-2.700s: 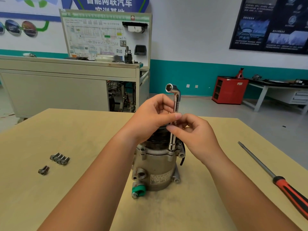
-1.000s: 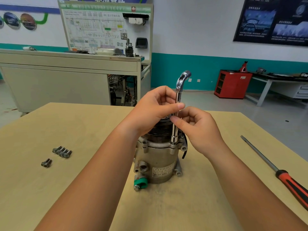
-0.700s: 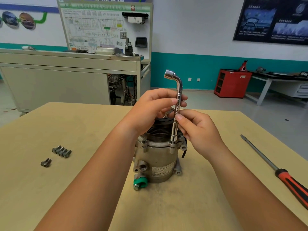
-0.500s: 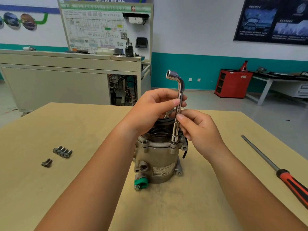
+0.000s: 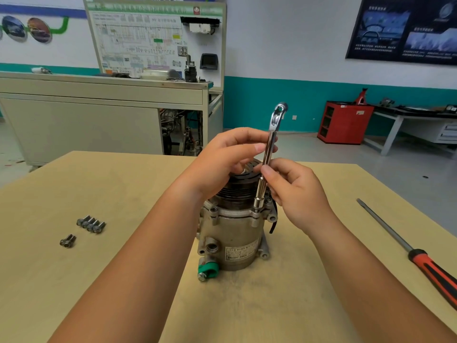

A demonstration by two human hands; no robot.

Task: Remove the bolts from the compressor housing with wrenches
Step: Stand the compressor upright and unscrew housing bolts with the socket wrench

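On the tan bench (image 5: 74, 280), straight ahead of the person, the compressor (image 5: 232, 233) stands upright on its end, black pulley on top and a green cap (image 5: 208, 269) on the fitting at its foot. A bent socket wrench (image 5: 265, 164) stands almost upright, leaning a little to the right, its lower socket seated on the housing flange at the front right; the bolt under it is hidden by the socket. The left grip (image 5: 222, 162) reaches over the pulley and pinches the wrench shaft high up between thumb and fingertips. The right grip (image 5: 296, 194) pinches the same shaft just below, thumb in front, fingers curled behind. Well to the left, four loose bolts (image 5: 91, 224) lie side by side in a row, with another small bolt (image 5: 67, 241) just in front of them. Far to the right lies a long screwdriver (image 5: 420, 258) with a red and black handle, its blade pointing away from the person.
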